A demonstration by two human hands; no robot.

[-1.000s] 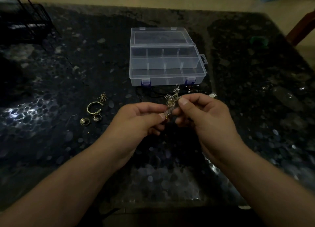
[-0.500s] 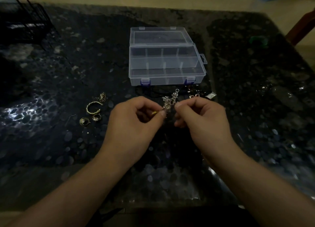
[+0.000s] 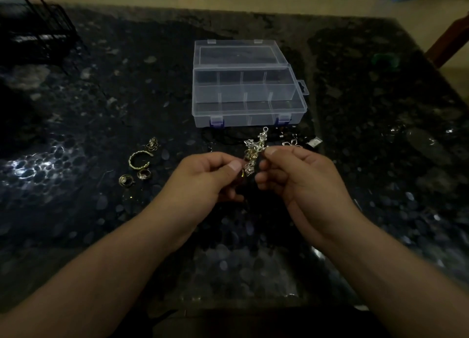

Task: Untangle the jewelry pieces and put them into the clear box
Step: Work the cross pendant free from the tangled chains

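The tangled jewelry cluster [image 3: 255, 155] — a knot of silvery and gold-toned pieces — is held up between both hands just in front of the clear box [image 3: 247, 91], above the dark speckled worktop [image 3: 380, 160]. The left hand [image 3: 203, 179] has its fingers curled, thumb and forefinger pinching the lower left side of the cluster. The right hand [image 3: 297, 175] is curled too, its fingertips [image 3: 270, 152] nipping the cluster's right side a little higher up. A clasp end sticks up from the knot toward the box's front wall.

The clear box sits open, lid laid back flat on its far side, dividers splitting it into compartments; nothing can be made out inside them. Two purple latches show on its front wall.

To the front-left of the box, on the worktop, lie separated pieces — a twisted gold cuff ring [image 3: 139, 159], a small filigree charm [image 3: 152, 143] just beyond it, and two small rings [image 3: 134, 178] nearer the person. Just in front of the box's right corner lies more loose jewelry [image 3: 294, 141], dim and hard to tell apart. A black wire rack [image 3: 38, 36] stands far to the box's left.
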